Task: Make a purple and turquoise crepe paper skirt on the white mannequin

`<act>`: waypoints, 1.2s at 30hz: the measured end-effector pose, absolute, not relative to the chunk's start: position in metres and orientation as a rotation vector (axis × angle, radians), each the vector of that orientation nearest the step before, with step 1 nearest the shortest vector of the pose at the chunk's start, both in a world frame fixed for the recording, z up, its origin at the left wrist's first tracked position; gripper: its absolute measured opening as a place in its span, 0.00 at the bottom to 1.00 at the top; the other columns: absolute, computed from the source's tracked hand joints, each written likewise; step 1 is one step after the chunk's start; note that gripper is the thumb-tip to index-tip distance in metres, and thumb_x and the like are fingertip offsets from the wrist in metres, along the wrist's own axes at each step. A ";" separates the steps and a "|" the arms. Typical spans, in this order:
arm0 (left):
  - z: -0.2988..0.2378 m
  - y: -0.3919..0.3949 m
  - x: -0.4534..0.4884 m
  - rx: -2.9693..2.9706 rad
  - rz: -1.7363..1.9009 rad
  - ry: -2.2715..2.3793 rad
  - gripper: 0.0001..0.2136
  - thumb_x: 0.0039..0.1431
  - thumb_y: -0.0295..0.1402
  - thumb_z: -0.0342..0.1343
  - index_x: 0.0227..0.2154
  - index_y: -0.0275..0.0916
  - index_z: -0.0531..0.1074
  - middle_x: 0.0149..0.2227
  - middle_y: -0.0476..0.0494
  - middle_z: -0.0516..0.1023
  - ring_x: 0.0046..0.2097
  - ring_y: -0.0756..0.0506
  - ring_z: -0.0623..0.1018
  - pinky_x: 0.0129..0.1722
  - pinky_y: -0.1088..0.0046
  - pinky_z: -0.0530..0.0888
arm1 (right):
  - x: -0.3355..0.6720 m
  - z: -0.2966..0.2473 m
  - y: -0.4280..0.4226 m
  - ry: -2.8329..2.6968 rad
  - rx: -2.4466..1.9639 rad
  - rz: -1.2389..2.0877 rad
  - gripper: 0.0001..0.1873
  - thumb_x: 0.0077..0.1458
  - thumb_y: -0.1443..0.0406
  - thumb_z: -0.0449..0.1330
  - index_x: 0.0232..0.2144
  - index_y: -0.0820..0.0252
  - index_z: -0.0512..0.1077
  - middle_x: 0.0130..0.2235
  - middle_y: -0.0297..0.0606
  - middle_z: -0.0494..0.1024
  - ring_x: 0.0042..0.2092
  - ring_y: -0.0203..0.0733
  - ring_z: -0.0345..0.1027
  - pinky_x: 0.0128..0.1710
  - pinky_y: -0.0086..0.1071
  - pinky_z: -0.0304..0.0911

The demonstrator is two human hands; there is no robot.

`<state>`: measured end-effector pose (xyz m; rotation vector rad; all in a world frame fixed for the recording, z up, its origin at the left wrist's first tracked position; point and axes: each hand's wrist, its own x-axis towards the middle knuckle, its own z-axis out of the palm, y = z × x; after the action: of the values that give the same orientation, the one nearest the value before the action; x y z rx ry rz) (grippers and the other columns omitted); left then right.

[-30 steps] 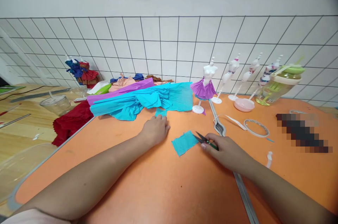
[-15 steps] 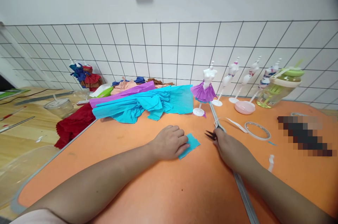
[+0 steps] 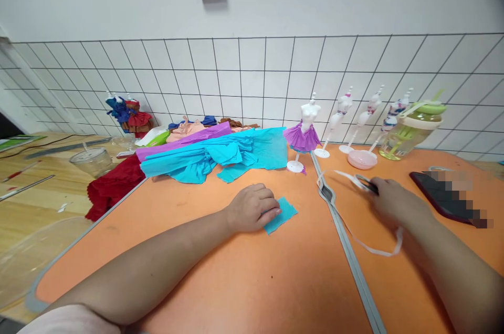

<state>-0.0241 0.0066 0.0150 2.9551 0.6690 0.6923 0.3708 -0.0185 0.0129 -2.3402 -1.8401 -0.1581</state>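
My left hand (image 3: 254, 208) rests on the orange table with its fingers curled. Its thumb and fingers hold one end of a small blue crepe paper piece (image 3: 282, 215). Over on the right, my right hand (image 3: 394, 200) is closed around small dark-bladed scissors (image 3: 367, 185), their handles hidden in the palm. The blades lie over a roll of white tape (image 3: 357, 180), blurred here. From the roll, a loose strip of tape (image 3: 378, 253) curls across the table. Behind stands a white mini dress form (image 3: 309, 113) wearing a purple pleated paper skirt (image 3: 303, 137).
Folded blue crepe paper (image 3: 189, 160) lies at the back, beside red crepe paper (image 3: 114, 189). Back right are other dress forms (image 3: 339, 116), a pink bowl (image 3: 362, 158) and a green-lidded bottle (image 3: 411, 129). A phone (image 3: 437, 197) lies right. A grey seam (image 3: 354, 265) crosses the table.
My right hand has moved right with the scissors, from near the blue piece to the tape roll. The tape strip has shifted. My left hand stays on the blue piece.
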 end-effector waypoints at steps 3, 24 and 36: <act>0.019 0.002 -0.022 2.660 0.974 0.687 0.16 0.67 0.38 0.43 0.47 0.38 0.72 0.43 0.37 0.75 0.46 0.43 0.72 0.47 0.66 0.67 | 0.339 0.036 -0.028 -1.858 -2.267 -0.122 0.15 0.57 0.62 0.48 0.43 0.53 0.70 0.35 0.45 0.78 0.29 0.47 0.69 0.27 0.35 0.54; 0.019 -0.038 0.006 2.626 0.659 0.901 0.13 0.67 0.37 0.44 0.39 0.41 0.73 0.28 0.48 0.76 0.33 0.48 0.73 0.42 0.67 0.59 | 0.210 0.049 -0.075 -1.600 -1.469 0.916 0.19 0.58 0.48 0.51 0.28 0.56 0.67 0.24 0.31 0.62 0.23 0.34 0.49 0.22 0.30 0.47; 0.011 -0.039 0.015 2.256 0.806 0.908 0.13 0.67 0.35 0.42 0.50 0.39 0.65 0.36 0.46 0.75 0.37 0.46 0.73 0.43 0.70 0.65 | 0.193 0.035 -0.076 -1.507 -1.394 1.025 0.12 0.56 0.54 0.56 0.31 0.56 0.68 0.27 0.31 0.66 0.26 0.34 0.56 0.25 0.29 0.53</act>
<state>0.0148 -0.0386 0.0108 2.2558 0.9084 0.8064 0.1926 -0.0759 0.0349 -1.3942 -1.5068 1.0248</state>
